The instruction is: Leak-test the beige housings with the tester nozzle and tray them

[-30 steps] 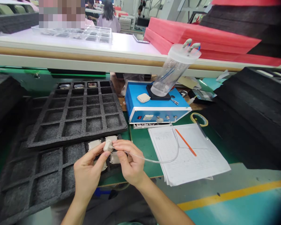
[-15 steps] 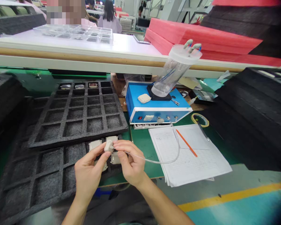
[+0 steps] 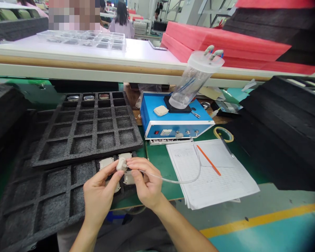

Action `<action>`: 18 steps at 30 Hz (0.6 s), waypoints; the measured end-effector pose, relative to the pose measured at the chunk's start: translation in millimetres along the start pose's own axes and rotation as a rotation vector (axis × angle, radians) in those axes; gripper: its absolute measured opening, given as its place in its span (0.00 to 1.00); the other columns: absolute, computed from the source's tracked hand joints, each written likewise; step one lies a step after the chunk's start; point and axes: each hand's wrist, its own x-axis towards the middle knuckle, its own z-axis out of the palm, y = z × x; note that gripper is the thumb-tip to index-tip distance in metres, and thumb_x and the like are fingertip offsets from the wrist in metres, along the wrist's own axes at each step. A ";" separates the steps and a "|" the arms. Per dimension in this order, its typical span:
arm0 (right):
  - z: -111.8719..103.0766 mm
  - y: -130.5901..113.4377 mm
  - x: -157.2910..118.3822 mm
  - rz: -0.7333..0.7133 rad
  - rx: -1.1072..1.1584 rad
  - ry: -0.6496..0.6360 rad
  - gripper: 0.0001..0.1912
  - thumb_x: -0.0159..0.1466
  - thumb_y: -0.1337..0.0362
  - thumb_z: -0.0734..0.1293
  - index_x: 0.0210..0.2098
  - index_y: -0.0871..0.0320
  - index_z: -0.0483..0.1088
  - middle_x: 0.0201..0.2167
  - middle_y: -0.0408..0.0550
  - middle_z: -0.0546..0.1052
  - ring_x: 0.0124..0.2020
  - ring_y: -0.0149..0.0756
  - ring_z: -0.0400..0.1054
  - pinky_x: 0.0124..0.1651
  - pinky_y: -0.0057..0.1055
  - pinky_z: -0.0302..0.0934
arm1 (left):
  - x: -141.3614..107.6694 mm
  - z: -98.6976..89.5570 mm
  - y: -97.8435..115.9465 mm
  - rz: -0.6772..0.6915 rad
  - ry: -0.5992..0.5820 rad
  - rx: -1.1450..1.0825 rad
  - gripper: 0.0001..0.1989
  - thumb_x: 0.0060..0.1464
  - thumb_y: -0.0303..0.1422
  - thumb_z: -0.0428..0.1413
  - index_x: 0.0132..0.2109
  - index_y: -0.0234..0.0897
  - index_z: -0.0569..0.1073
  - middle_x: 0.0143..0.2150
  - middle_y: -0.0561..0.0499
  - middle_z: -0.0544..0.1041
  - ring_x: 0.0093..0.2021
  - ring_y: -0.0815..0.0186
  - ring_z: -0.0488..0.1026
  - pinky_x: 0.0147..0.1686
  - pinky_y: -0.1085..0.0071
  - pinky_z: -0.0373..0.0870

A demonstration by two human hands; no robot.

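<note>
Between thumb and fingers, my left hand [image 3: 101,190] grips a small beige watch-like case [image 3: 121,164] by its edge. My right hand [image 3: 147,180] pinches the end of a clear thin tube [image 3: 173,181] against the case's right side; whether the tip sits inside it I cannot tell. From there the tube loops right and up to the front of a blue machine [image 3: 178,127]. Several more beige cases [image 3: 106,162] lie in the lower black foam tray [image 3: 54,178], just behind and under my hands. Another beige case [image 3: 161,111] rests on top of the machine.
Left of the machine, an upper foam tray [image 3: 85,127] holds a few metallic cases in its back row. A clear cylinder [image 3: 190,84] stands on the machine. Papers [image 3: 212,175] with an orange stick [image 3: 208,160], a tape roll [image 3: 223,134] and stacked black foam [image 3: 286,133] are on the right.
My hands keep the same hold on the case and tube. The view has shifted very slightly; nothing else has visibly moved.
</note>
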 end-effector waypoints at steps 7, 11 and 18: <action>0.0 -0.2 0.1 0.002 0.009 -0.001 0.13 0.68 0.75 0.66 0.46 0.54 0.78 0.39 0.50 0.84 0.46 0.40 0.80 0.52 0.40 0.75 | -0.8 0.6 1.6 -0.002 0.001 -0.015 0.16 0.48 0.38 0.71 0.45 0.41 0.87 0.43 0.46 0.87 0.41 0.55 0.86 0.45 0.66 0.83; 0.0 0.3 -0.4 0.004 0.015 -0.004 0.13 0.67 0.75 0.66 0.46 0.54 0.79 0.40 0.50 0.84 0.46 0.40 0.80 0.52 0.40 0.75 | -0.9 0.4 1.8 -0.002 0.004 -0.011 0.15 0.49 0.38 0.71 0.45 0.42 0.87 0.43 0.47 0.87 0.42 0.57 0.86 0.46 0.69 0.83; 0.6 0.1 -0.2 0.009 0.011 0.002 0.14 0.67 0.75 0.66 0.46 0.53 0.78 0.39 0.50 0.84 0.46 0.41 0.80 0.51 0.41 0.76 | -0.9 0.0 -0.5 -0.011 -0.004 0.006 0.16 0.49 0.39 0.70 0.46 0.42 0.86 0.44 0.47 0.87 0.42 0.56 0.86 0.46 0.67 0.83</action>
